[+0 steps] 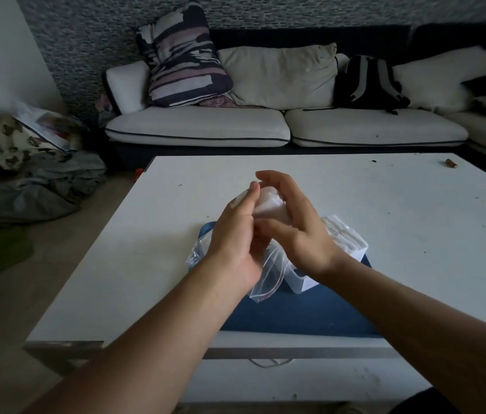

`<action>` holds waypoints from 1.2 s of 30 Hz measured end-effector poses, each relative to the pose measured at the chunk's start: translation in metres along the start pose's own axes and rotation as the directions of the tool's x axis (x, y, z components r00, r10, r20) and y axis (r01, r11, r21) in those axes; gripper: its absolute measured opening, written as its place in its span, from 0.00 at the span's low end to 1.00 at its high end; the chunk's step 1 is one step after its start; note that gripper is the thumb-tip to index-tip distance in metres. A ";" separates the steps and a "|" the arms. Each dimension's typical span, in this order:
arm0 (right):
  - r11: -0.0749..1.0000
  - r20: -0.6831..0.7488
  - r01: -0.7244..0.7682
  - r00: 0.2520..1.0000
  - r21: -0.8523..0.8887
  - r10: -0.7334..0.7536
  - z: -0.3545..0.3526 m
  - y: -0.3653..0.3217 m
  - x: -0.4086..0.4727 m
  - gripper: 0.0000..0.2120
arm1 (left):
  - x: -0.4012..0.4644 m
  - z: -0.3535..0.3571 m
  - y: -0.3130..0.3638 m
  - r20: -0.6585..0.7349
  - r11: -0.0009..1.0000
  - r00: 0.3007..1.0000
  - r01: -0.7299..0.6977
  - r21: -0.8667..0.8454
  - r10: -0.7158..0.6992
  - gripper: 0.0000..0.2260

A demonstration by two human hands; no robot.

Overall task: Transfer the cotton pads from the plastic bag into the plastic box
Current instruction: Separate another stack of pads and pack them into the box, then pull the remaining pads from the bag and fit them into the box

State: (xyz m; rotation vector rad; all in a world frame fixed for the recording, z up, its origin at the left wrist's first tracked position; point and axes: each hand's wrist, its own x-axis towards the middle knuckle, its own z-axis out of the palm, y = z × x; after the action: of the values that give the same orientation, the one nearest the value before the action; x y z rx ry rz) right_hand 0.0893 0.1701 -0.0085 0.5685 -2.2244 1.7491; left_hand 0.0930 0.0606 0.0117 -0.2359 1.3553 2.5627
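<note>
Head view: left hand (pixel 235 234) and right hand (pixel 298 231) cup a cotton pads (pixel 268 203) stack between them above the plastic box (pixel 301 282).

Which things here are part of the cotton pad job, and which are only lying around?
Part of the job:
cotton pads between both hands
left hand
right hand
plastic bag
plastic box, pads already inside

Lying about:
small brown cylinder on the table
backpack
striped pillow
</note>
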 end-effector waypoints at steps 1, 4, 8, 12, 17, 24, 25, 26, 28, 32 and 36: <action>0.999 -0.029 -0.008 1.000 0.048 0.009 0.002 0.000 0.001 0.28 | -0.001 0.000 0.001 0.038 0.999 0.999 0.012 -0.039 -0.011 0.15; 0.999 -0.100 0.018 0.995 0.028 -0.015 0.009 -0.001 0.002 0.20 | -0.003 -0.002 -0.001 0.089 0.988 0.995 0.063 -0.143 -0.051 0.18; 0.997 -0.184 0.069 0.980 -0.028 -0.073 0.007 0.004 0.005 0.15 | -0.003 -0.001 -0.007 0.089 0.969 0.987 0.150 -0.198 -0.134 0.19; 0.997 -0.222 0.037 0.975 0.064 -0.022 -0.004 0.008 0.009 0.20 | -0.001 -0.003 -0.009 0.145 0.956 0.968 0.230 -0.184 -0.205 0.10; 0.996 -0.166 -0.053 0.984 0.066 0.063 -0.013 0.019 0.012 0.18 | -0.003 -0.003 -0.007 0.218 0.937 0.917 0.347 -0.025 -0.334 0.19; 0.983 -0.059 -0.171 0.983 0.067 0.175 -0.014 0.021 0.013 0.28 | 0.001 -0.006 -0.005 0.299 0.912 0.879 0.286 0.295 -0.372 0.19; 0.983 -0.046 -0.171 0.984 0.066 0.174 -0.017 0.019 0.014 0.29 | 0.001 -0.006 -0.005 0.279 0.925 0.899 0.264 0.274 -0.339 0.19; 0.983 -0.016 -0.167 0.986 0.073 0.168 -0.021 0.018 0.013 0.29 | 0.002 -0.007 -0.004 0.261 0.941 0.919 0.233 0.244 -0.296 0.19; 0.987 0.094 -0.153 0.985 0.051 0.148 -0.029 0.015 0.011 0.31 | 0.006 -0.009 -0.004 0.255 0.964 0.942 0.170 0.205 -0.220 0.18; 0.990 0.213 -0.128 0.967 -0.055 0.137 -0.037 0.016 0.011 0.41 | 0.009 -0.015 0.003 0.283 0.965 0.941 0.119 0.232 -0.184 0.20; 0.995 0.237 -0.102 0.966 -0.007 0.101 -0.036 0.015 0.009 0.26 | 0.009 -0.019 0.008 0.342 0.955 0.915 0.120 0.272 -0.213 0.20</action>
State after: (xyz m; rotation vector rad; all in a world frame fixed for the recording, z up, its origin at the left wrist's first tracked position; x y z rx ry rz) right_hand 0.0734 0.2065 -0.0085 0.7106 -2.4492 1.8215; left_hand 0.0829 0.0417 0.0059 0.1608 1.4153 2.1333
